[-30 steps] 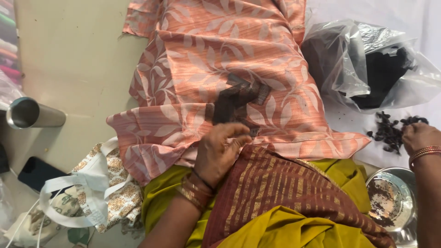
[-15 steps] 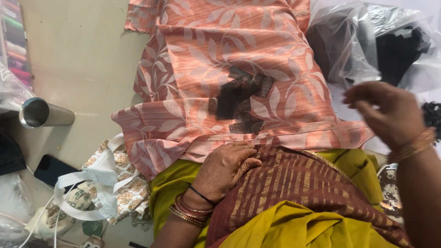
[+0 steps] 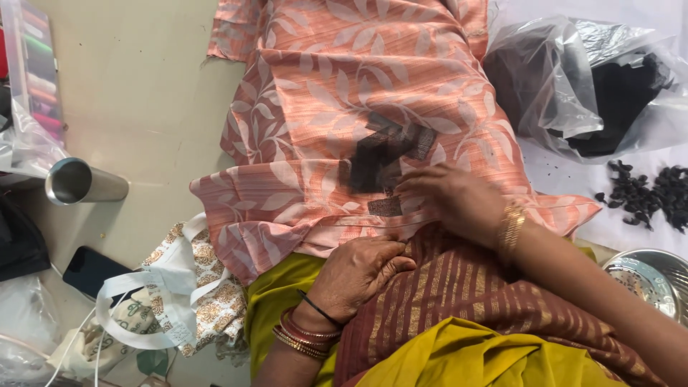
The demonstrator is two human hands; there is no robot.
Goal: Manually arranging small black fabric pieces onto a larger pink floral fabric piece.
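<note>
Right hand (image 3: 453, 199): laid flat on the peach leaf-print cloth (image 3: 373, 93), fingers extended and slightly spread, grip open, nothing held. Fingertips touch the small dark patch pieces (image 3: 385, 158), which lie on the cloth just beyond and beside them; one separate piece sits directly under the fingertips.

Left hand (image 3: 358, 276): resting at the near hem of the same cloth, fingers curled loosely against the maroon striped fabric (image 3: 459, 287) over the lap; whether it pinches the hem cannot be told. Bangles at the wrist.

The cloth is spread from the lap outward across the floor (image 3: 143, 107).

Containers: a clear plastic bag (image 3: 573, 86) at the far right holds black fabric. A loose heap of small black bits (image 3: 645, 193) lies on a white sheet near the right edge. A steel dish (image 3: 648, 283) at the near right holds a patterned lid or plate. A steel tumbler (image 3: 82, 183) lies on its side at the left, contents not visible. A printed cloth bag (image 3: 179, 294) and a dark phone (image 3: 89, 269) lie at the near left.
</note>
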